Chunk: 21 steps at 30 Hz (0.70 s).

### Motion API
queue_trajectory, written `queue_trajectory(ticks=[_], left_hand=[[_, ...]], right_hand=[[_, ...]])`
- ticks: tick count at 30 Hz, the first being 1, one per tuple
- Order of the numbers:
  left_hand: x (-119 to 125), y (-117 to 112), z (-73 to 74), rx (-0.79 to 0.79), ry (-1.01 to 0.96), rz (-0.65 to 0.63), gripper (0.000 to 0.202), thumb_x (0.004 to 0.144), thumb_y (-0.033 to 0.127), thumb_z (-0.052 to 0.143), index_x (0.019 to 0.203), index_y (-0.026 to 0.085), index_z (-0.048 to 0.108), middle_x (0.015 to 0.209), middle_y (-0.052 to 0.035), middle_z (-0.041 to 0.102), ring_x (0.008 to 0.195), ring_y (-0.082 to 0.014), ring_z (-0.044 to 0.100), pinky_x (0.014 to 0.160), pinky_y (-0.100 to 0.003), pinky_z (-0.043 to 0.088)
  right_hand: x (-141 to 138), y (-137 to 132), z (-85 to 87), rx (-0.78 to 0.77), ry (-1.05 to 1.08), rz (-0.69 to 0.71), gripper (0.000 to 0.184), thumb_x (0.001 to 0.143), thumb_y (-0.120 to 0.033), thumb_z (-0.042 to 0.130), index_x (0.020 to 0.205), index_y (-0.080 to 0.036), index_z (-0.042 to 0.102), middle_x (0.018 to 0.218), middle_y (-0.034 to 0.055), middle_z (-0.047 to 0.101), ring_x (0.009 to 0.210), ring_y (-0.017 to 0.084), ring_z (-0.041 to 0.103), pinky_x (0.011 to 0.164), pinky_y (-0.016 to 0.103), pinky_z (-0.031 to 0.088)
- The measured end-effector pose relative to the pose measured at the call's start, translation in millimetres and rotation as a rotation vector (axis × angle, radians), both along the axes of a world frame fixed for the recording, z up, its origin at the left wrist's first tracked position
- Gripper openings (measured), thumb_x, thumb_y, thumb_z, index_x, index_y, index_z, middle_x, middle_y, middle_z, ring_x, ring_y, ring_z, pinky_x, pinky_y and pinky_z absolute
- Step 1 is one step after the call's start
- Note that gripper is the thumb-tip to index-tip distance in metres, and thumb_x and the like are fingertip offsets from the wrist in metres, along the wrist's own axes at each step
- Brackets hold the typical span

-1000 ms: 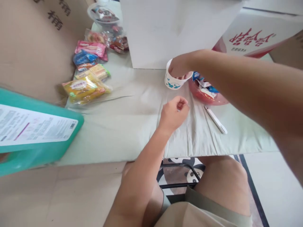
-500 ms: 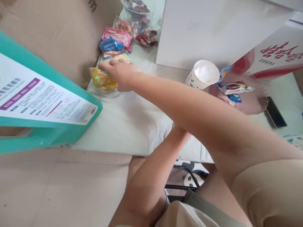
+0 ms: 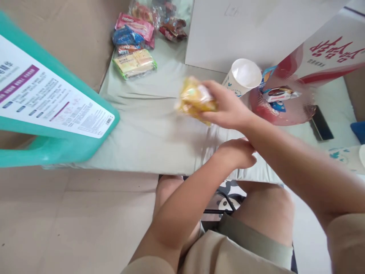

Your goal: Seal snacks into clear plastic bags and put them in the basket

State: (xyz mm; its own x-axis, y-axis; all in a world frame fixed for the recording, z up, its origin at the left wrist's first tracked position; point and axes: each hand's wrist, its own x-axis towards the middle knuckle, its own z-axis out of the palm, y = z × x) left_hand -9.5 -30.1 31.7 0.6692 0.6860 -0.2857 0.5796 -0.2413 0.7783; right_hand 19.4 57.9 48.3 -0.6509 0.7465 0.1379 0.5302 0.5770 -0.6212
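Observation:
My right hand point(image 3: 224, 104) is closed round a crinkly yellow snack packet point(image 3: 195, 99), held above the pale green cloth of the table point(image 3: 148, 133). The packet is a little blurred. Below my right forearm, my left hand point(image 3: 239, 152) rests near the table's front edge. The forearm covers most of its fingers, so its grip does not show. A pale yellow and green biscuit packet point(image 3: 135, 64) lies at the back left, beside blue point(image 3: 128, 36) and pink point(image 3: 137, 26) snack packets. A white paper cup point(image 3: 242, 78) stands just behind my right hand.
A large teal jug point(image 3: 105, 114) stands at the left. To the right are a clear pinkish bowl point(image 3: 299, 110) with snack packets, a dark phone point(image 3: 322, 123) and another paper cup point(image 3: 345, 158). A white box point(image 3: 228, 38) stands behind, beside a red-and-white carton point(image 3: 327, 53).
My right hand has lifted the yellow packet from the snack row and carried it right and nearer to me. My left hand, hidden before under the right arm, now partly shows.

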Motion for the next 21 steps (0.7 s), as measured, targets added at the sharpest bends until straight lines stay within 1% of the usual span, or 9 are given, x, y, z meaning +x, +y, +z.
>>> queue_trajectory(ticks=[2,5,7,9,11,12,15,18,21], left_hand=[[1.4,4.1,-1.3,0.037,-0.017,0.012,0.043,0.094,0.026,0.046,0.132,0.019,0.064,0.14,-0.0127,0.067,0.112,-0.0284,0.071,0.086,-0.039,0.06],[3.1,13.1,-8.9,0.101,-0.066,0.079,0.035,0.093,0.018,0.044,0.117,0.014,0.069,0.128,-0.0145,0.07,0.116,-0.0287,0.069,0.097,-0.041,0.057],[4.2,19.2,-14.9,0.132,-0.148,0.2,0.033,0.091,0.011,0.043,0.109,0.014,0.07,0.121,-0.013,0.072,0.118,-0.0261,0.067,0.104,-0.04,0.053],[5.6,23.2,-19.1,0.086,-0.282,0.406,0.029,0.094,0.013,0.041,0.102,0.016,0.069,0.117,-0.0114,0.072,0.118,-0.024,0.066,0.107,-0.04,0.051],[7.2,23.5,-20.4,-0.096,-0.491,0.542,0.032,0.102,0.029,0.038,0.101,0.018,0.068,0.116,-0.0095,0.071,0.119,-0.023,0.065,0.105,-0.039,0.052],[8.0,22.3,-20.1,-0.222,-0.61,0.541,0.037,0.104,0.041,0.037,0.105,0.019,0.067,0.116,-0.0086,0.071,0.12,-0.023,0.065,0.103,-0.038,0.053],[10.8,14.9,-17.3,-0.513,-0.889,0.347,0.053,0.091,0.064,0.058,0.124,0.023,0.061,0.127,-0.0092,0.069,0.122,-0.0259,0.065,0.098,-0.037,0.056],[13.9,8.1,-16.1,-0.526,-0.951,0.254,0.079,0.069,0.055,0.085,0.133,0.022,0.053,0.131,-0.0115,0.066,0.122,-0.0294,0.065,0.099,-0.039,0.056],[15.9,5.5,-19.6,-0.458,-0.961,0.309,0.1,0.07,0.047,0.086,0.153,0.029,0.033,0.133,-0.0091,0.064,0.121,-0.028,0.065,0.1,-0.043,0.056]], right_hand=[[36.9,-13.9,6.9,-0.151,0.334,-0.177,0.056,0.075,-0.029,0.073,0.128,-0.027,0.055,0.112,0.0043,0.066,0.101,0.023,0.063,0.091,0.041,0.053],[78.0,-47.4,17.6,-0.339,0.859,-0.365,0.043,0.073,-0.033,0.068,0.115,-0.034,0.059,0.101,0.0025,0.065,0.094,0.022,0.064,0.083,0.037,0.052],[98.5,-73.0,17.0,-0.471,1.084,-0.437,0.032,0.071,-0.038,0.068,0.102,-0.034,0.063,0.098,0.0026,0.067,0.089,0.022,0.064,0.077,0.038,0.052],[115.5,-95.4,7.3,-0.625,1.217,-0.53,0.025,0.07,-0.041,0.069,0.094,-0.034,0.066,0.097,0.0013,0.069,0.087,0.022,0.065,0.074,0.038,0.053],[128.3,-111.5,-8.6,-0.763,1.292,-0.612,0.026,0.068,-0.045,0.07,0.092,-0.033,0.068,0.097,0.0002,0.071,0.093,0.023,0.067,0.076,0.038,0.055],[132.7,-117.1,-16.9,-0.811,1.305,-0.634,0.028,0.068,-0.047,0.07,0.092,-0.033,0.069,0.096,0.0004,0.072,0.097,0.024,0.067,0.077,0.039,0.056],[138.1,-125.4,-34.9,-0.86,1.249,-0.64,0.03,0.072,-0.053,0.069,0.093,-0.031,0.071,0.092,0.0022,0.073,0.099,0.026,0.069,0.081,0.042,0.058],[136.0,-126.1,-39.1,-0.858,1.168,-0.649,0.031,0.078,-0.056,0.066,0.092,-0.029,0.071,0.09,0.0042,0.074,0.104,0.029,0.07,0.087,0.046,0.06],[132.3,-124.4,-38.4,-0.852,1.123,-0.657,0.035,0.082,-0.06,0.061,0.092,-0.028,0.069,0.095,0.0056,0.075,0.112,0.03,0.069,0.09,0.047,0.061]])
